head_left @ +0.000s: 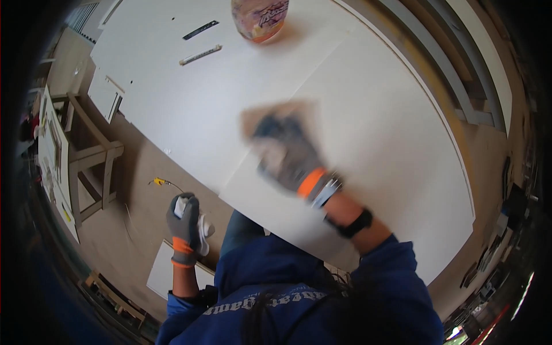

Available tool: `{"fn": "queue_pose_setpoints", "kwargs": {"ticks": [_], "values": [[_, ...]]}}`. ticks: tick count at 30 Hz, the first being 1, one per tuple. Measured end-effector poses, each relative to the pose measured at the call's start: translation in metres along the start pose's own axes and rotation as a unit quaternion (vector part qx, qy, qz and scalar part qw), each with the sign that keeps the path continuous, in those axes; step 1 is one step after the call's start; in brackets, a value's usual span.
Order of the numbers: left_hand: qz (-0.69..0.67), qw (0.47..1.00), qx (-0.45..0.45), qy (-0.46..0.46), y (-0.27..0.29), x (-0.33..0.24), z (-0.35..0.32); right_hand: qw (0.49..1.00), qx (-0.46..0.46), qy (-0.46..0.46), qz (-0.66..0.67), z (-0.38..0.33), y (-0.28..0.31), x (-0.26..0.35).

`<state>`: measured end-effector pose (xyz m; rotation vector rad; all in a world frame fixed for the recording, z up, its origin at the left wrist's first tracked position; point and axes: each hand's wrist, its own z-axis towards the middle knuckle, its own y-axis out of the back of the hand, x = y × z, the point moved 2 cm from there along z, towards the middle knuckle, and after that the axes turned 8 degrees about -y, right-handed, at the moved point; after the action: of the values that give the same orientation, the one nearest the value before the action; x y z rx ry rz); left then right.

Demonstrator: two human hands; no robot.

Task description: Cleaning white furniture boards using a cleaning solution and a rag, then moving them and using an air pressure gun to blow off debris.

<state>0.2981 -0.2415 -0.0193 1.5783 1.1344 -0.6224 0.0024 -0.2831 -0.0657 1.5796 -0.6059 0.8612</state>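
My right hand (287,148), in a grey and dark glove with an orange cuff, is over a large white panel (368,155). Under its fingers is a flat tan piece (250,119), roughly square, perhaps a cloth or a sheet; motion smears both. Off the panel's near left edge, my left hand (183,225) wears a matching glove. Its fingers are closed round a bunched white cloth (204,231), part of which shows above the fingers and part hangs beside the palm.
On the panel's far part stand a clear container with orange contents (260,20), a marker (200,54) and a dark flat strip (200,30). A yellow-tipped hose (160,181) lies beyond my left hand. A wooden stand (92,155) is at left, grey rails (443,57) at far right.
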Motion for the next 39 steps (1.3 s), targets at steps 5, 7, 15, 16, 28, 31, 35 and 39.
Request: {"fn": "queue_pose_setpoints", "kwargs": {"ticks": [5, 7, 15, 16, 28, 31, 35, 39], "values": [[-0.014, 0.999, 0.046, -0.015, -0.010, -0.013, -0.007, 0.925, -0.034, 0.064, -0.372, 0.001, 0.019, -0.018], [-0.019, 0.998, 0.048, -0.023, -0.002, -0.007, -0.014, 0.924, -0.120, 0.000, -0.363, 0.031, 0.097, -0.039], [-0.020, 0.996, 0.084, -0.011, 0.024, 0.029, -0.043, 0.972, 0.110, 0.115, -0.175, -0.059, -0.073, 0.085], [-0.024, 0.996, 0.079, -0.023, 0.027, 0.030, -0.044, 0.971, 0.102, 0.112, -0.183, -0.058, -0.074, 0.077], [-0.043, 0.994, 0.093, -0.044, 0.051, 0.051, -0.046, 0.943, 0.026, -0.055, -0.326, -0.032, -0.078, 0.094], [-0.037, 0.988, 0.140, -0.050, 0.052, 0.043, -0.040, 0.961, 0.031, -0.020, -0.273, -0.074, -0.105, 0.117], [-0.017, 0.982, 0.171, -0.082, 0.058, 0.027, -0.032, 0.937, 0.006, -0.114, -0.330, -0.149, -0.098, 0.099], [-0.020, 0.979, 0.164, -0.123, 0.061, 0.025, -0.027, 0.917, -0.044, -0.187, -0.351, -0.158, -0.095, 0.112]]}}
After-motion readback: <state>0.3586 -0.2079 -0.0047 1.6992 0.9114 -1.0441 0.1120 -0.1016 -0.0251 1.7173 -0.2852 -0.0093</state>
